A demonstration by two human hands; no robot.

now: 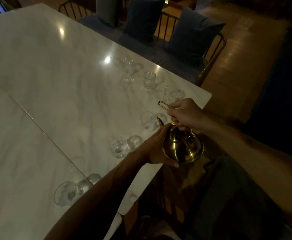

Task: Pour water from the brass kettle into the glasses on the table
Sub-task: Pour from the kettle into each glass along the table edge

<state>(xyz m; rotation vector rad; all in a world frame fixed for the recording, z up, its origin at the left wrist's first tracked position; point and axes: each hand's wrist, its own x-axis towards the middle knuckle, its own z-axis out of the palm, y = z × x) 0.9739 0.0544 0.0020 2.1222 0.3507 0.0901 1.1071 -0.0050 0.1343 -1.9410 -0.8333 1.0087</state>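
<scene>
Head view: right hand (185, 115) clenched round wire handle (162, 103), left hand (156, 148) cupped round the belly of brass kettle (183, 148). Held above marble table (55, 84) edge, spout toward nearest glass (147, 121). Judged weighty, polished, slippery; handle the soundest hold.

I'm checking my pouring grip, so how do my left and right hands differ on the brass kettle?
The right hand grips the thin handle above the brass kettle; the left hand cups its round body from the side. The right hand sits higher, the left hand lower, fingers under the base. Both hold the kettle.
</scene>
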